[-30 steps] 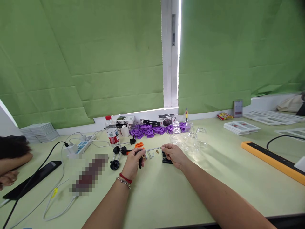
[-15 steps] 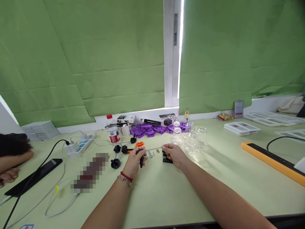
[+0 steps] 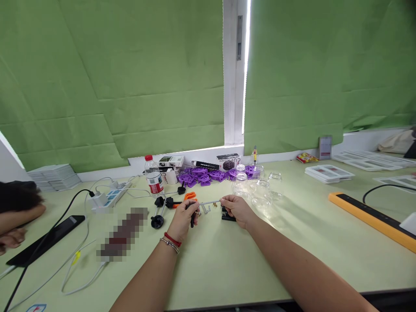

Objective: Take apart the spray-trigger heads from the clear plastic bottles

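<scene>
My left hand (image 3: 183,221) is closed around a black-handled tool whose thin metal rod (image 3: 208,202) runs to the right. My right hand (image 3: 235,210) pinches the rod's right end between thumb and fingers. Both hands hover just above the pale green table (image 3: 211,264). Small screws and metal bits (image 3: 208,210) lie below the rod. A black block (image 3: 227,215) sits under my right hand. Black-knobbed rods (image 3: 159,212) and an orange-handled tool (image 3: 188,197) lie to the left.
Behind the hands are purple plastic parts (image 3: 208,175), clear glass jars (image 3: 260,188), a water bottle (image 3: 154,177) and small boxes. A power strip (image 3: 108,197) with cables and a dark tablet (image 3: 48,240) lie left. An orange bar (image 3: 370,219) lies right. Another person's arm (image 3: 16,216) rests at far left.
Almost nothing differs: both hands keep their hold on the rod in the same place, and the view has shifted slightly.
</scene>
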{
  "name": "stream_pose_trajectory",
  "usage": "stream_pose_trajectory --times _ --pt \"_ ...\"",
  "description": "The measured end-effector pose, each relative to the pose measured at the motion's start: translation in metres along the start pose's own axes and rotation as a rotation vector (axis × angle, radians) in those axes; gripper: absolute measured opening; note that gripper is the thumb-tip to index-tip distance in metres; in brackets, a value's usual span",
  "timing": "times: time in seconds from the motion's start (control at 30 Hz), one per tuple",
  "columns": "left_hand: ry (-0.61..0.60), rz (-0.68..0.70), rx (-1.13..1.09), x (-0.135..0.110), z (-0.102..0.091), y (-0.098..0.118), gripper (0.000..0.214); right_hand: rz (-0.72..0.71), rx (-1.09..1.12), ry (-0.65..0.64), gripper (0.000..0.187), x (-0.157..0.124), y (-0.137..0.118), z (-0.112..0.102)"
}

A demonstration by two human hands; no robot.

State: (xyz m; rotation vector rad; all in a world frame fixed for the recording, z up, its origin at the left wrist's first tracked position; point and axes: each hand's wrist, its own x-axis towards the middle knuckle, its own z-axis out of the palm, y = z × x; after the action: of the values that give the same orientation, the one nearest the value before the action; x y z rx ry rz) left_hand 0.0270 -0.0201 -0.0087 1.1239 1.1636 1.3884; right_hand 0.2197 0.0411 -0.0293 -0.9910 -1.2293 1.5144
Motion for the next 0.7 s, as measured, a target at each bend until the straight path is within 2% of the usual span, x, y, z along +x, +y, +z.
stream_pose_trajectory --times 0.7 --pt "-0.018 -0.010 0.034 -0.0024 0.0023 0.0035 0.030 -0.021 -0.082 -0.045 0.033 0.0001 -0.0019 -0.0028"
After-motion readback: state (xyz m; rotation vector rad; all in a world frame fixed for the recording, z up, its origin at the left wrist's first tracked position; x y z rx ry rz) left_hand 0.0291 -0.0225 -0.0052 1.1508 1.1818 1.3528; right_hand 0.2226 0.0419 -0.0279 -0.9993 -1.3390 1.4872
